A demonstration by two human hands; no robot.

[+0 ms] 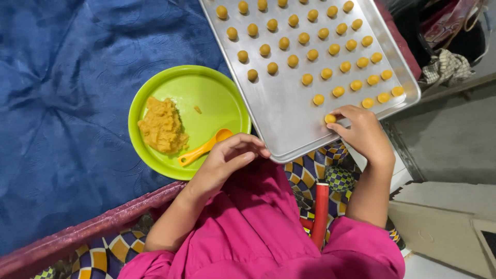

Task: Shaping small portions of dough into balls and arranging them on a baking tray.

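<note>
The right hand [364, 132] rests on the near edge of the aluminium baking tray [281, 116], thumb and fingertips pinching a small yellow dough ball [330, 119] that touches the tray surface just below the last row of dough balls [320, 49]. The left hand [230, 157] lies at the rim of the green plate [206, 90], fingers curled loosely together, holding nothing, close to the bowl of the orange spoon [204, 148].

Risk, as judged: the tray's near corner overhangs the lap rather than lying flat on the blue cloth [62, 103]; downward pressure from the right hand could tip it and roll the rows out of line. A firm pinch could also flatten the ball.

Surroundings: a mound of yellow dough [161, 126] sits on the plate's left side. The spoon lies between the left hand and that mound. A red tube [320, 212] stands upright between the knees.
</note>
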